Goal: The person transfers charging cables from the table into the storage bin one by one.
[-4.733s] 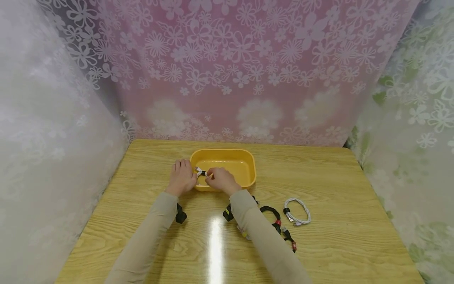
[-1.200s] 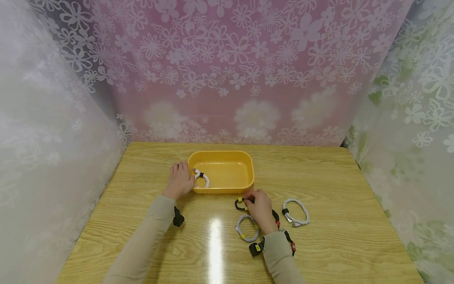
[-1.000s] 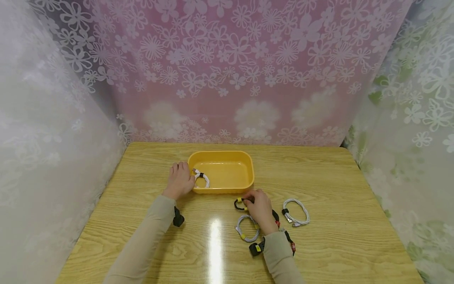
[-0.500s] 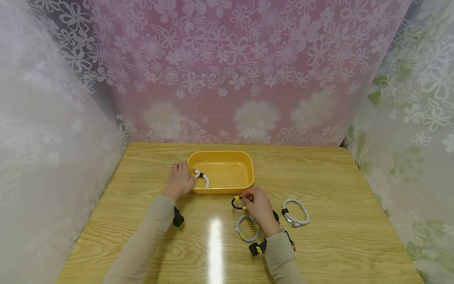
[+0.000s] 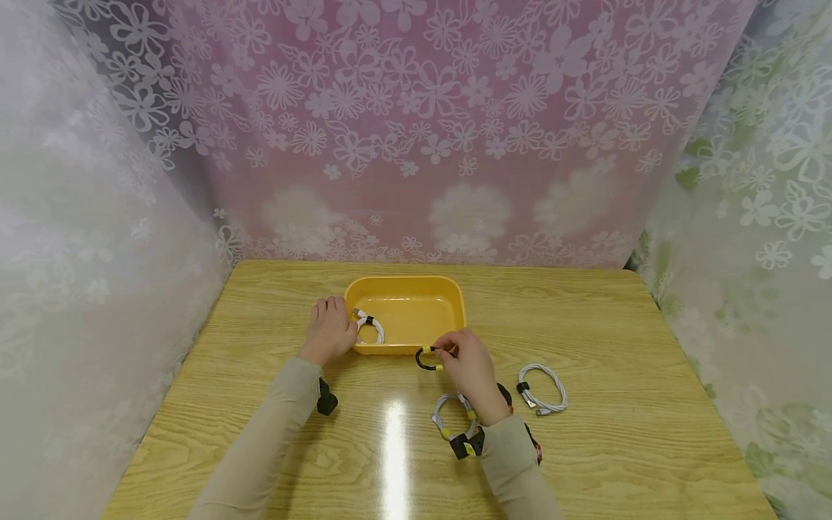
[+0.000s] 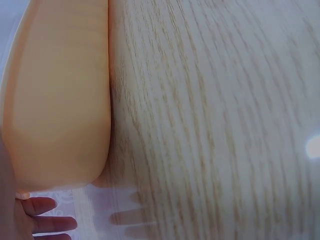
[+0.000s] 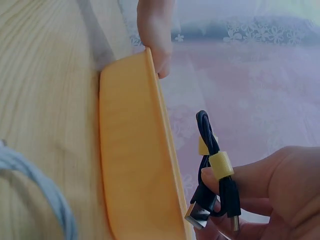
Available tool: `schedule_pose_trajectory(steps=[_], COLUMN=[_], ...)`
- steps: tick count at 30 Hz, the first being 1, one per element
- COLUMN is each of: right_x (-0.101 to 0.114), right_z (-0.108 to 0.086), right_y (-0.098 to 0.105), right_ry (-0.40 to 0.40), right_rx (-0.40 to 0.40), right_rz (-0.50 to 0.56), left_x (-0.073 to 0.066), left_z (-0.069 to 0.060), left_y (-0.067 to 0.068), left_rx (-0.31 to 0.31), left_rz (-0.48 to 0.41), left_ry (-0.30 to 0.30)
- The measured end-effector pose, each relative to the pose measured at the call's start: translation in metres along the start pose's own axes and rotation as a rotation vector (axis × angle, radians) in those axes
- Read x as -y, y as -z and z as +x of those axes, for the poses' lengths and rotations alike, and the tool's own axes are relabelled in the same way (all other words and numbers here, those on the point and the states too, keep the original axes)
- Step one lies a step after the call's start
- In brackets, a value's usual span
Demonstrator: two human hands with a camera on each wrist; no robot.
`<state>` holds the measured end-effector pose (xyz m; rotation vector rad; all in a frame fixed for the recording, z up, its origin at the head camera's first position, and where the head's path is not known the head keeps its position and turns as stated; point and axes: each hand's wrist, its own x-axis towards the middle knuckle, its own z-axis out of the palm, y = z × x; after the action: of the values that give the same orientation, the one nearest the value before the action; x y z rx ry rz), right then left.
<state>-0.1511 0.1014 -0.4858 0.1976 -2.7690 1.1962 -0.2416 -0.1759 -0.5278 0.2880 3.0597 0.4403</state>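
Observation:
A yellow tray [image 5: 416,349] stands near the table's back, with a coiled white cable [image 5: 380,332] inside at its left. The left hand [image 5: 329,329] holds the tray's left end, its thumb at the rim. Between thumb and fingers the right hand [image 5: 469,364] pinches a coiled black cable [image 5: 422,363] with yellow ties, at the tray's front right. Up close in the right wrist view, that black cable [image 7: 210,145] shows its metal plugs beside the tray's wall [image 7: 135,150]. The left wrist view shows the tray wall [image 6: 60,100] and a few fingers [image 6: 50,222].
On the wooden table [image 5: 604,339], a grey cable coil [image 5: 439,419] with yellow ties lies in front of the right hand. A white cable coil [image 5: 564,393] lies to the right. Black cables with red ties [image 5: 536,448] are partly hidden under the right forearm.
The right hand has lifted the black cable and moved it back and left, up to the tray's front edge. The white cable inside and the left hand stay as they were a second ago.

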Motion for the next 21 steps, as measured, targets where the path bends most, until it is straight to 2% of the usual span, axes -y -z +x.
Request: schedule_pose_trajectory(steps=[9,21], right_x=[0.011,0.010], right_z=[0.017,0.052], right_y=[-0.005,-0.027], right_ry=[-0.002,-0.085], right_rx=[-0.004,-0.029], right_rz=[-0.036,-0.067], left_x=[0.000,-0.001], left_z=[0.001,0.001], left_y=[-0.001,-0.002], left_rx=[-0.002,-0.014], left_rz=[-0.002,0.005], left_ry=[0.007,0.008])
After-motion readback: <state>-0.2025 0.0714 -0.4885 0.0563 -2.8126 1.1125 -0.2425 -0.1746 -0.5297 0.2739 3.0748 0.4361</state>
